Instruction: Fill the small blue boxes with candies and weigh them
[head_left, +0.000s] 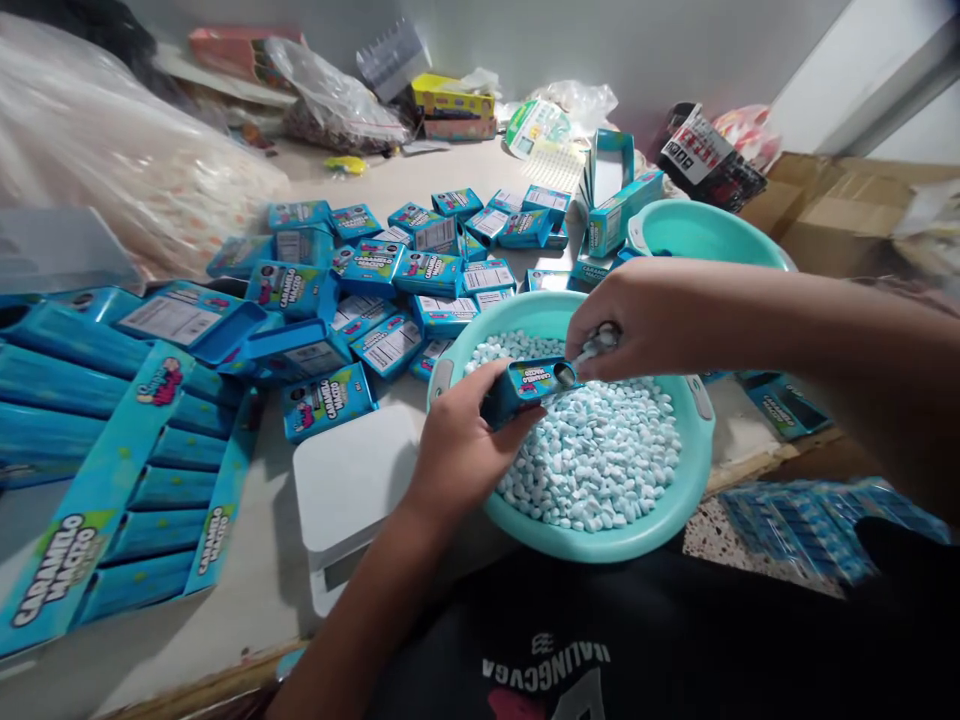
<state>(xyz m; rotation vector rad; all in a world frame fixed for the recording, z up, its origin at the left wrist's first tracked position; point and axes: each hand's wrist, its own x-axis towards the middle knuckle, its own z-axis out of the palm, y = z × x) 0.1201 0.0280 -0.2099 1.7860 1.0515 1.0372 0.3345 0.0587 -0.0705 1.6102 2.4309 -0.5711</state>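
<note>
My left hand (471, 440) is wrapped around a small blue candy box (527, 388), holding it tilted over the basin with its open end toward my right hand. My right hand (619, 318) is closed at that opening, and pale candies (598, 346) show between its fingers. Whether it also grips a small scoop I cannot make out. Beneath both hands, a turquoise basin (600, 545) holds a heap of light blue and white candies (592, 470). Just left of my left forearm sits a white kitchen scale (356, 480).
Several blue candy boxes (431, 272) lie piled behind the scale. A blue display tray (112, 500) with boxes stands at left. A second turquoise basin (712, 232) is at back right. Clear bags (112, 150) line the back; wrapped blue packs (825, 515) lie lower right.
</note>
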